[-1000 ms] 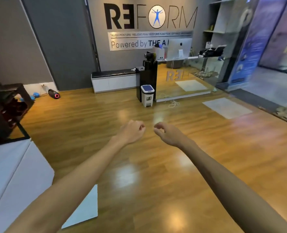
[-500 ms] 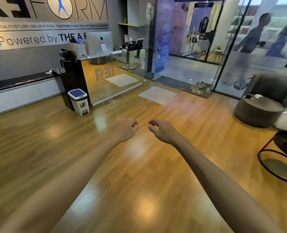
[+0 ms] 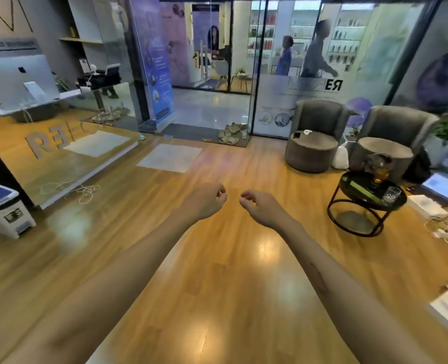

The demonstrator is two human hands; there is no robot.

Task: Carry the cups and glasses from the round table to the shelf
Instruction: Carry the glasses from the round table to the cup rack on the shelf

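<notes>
I'm looking across a glossy wooden floor (image 3: 217, 298) toward glass doors, with two grey armchairs (image 3: 314, 135) at the right and a white pedal bin (image 3: 3, 214) at the far left. The round table (image 3: 359, 191), black with a ring frame, stands off to my right in front of the second chair, and on it sit a clear glass (image 3: 392, 193) and a blurred vessel of amber liquid (image 3: 380, 176). My left hand (image 3: 204, 203) and right hand (image 3: 263, 210) hang out before me over the floor, near each other but apart, fingers loosely curled, holding and touching nothing
</notes>
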